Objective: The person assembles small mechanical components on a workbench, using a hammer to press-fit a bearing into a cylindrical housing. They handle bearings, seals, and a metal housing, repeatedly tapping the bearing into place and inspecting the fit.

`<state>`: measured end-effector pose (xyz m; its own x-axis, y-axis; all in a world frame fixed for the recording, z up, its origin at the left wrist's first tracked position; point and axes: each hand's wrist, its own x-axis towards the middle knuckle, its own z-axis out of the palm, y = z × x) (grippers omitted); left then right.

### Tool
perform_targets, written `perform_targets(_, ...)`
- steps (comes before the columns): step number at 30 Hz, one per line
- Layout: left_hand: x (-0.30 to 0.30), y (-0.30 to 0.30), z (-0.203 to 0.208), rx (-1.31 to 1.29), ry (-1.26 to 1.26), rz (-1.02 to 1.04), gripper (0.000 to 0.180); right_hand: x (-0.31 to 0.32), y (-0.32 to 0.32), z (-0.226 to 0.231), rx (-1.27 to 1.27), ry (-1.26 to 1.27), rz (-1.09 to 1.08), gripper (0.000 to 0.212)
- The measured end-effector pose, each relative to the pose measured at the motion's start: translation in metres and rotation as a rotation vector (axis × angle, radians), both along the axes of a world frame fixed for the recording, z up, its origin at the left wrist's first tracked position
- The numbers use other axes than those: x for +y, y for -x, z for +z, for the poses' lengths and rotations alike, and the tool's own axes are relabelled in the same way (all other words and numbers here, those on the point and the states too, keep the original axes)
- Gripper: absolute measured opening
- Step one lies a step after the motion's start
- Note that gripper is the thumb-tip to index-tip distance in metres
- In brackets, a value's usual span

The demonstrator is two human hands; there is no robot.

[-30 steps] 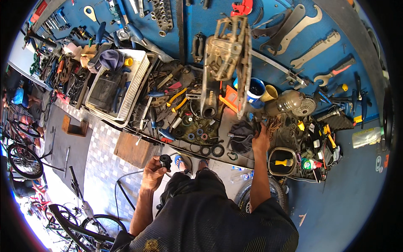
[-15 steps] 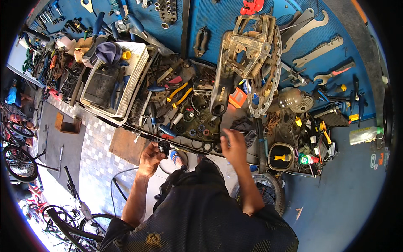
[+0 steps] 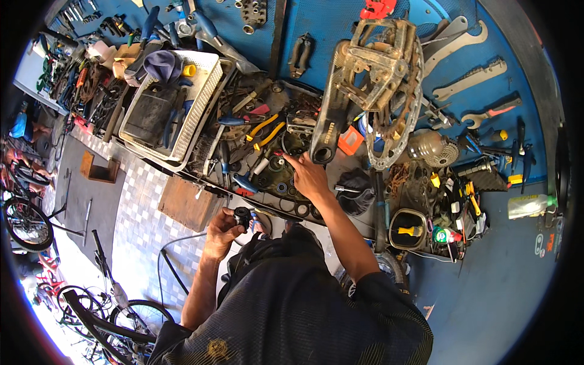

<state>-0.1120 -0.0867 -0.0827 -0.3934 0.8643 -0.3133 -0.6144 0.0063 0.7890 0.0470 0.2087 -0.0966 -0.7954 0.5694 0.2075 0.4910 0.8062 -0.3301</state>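
Fingers (image 3: pixel 227 214) of the left hand (image 3: pixel 219 236) are closed on a black part (image 3: pixel 242 216), just left of the frame's centre, below the counter (image 3: pixel 339 172). The left forearm rises steeply from the lower edge. The right forearm slants up and leftward from lower right. The right hand (image 3: pixel 310 177) is over the counter, back upward, forefinger extended toward upper left; whether its fingertips hold or touch anything cannot be told. Loose rings (image 3: pixel 281 187) lie below its fingertips in the frame, pliers (image 3: pixel 261 128) above left. A crank (image 3: pixel 328 125) appears above the right hand; a dark cloth (image 3: pixel 356 192) lies to its right.
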Motion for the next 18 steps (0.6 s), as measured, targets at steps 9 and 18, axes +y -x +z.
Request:
perform_targets(9,-0.021,0.003,0.009,-0.005,-0.025,0.159,0.042,0.025,0.009,-0.01,-0.142,0.222,-0.117,0.034)
perform_targets(18,-0.017,0.006,0.015,0.053,0.018,0.137,0.036,0.015,0.02,-0.001,-0.043,0.258,-0.001,0.035)
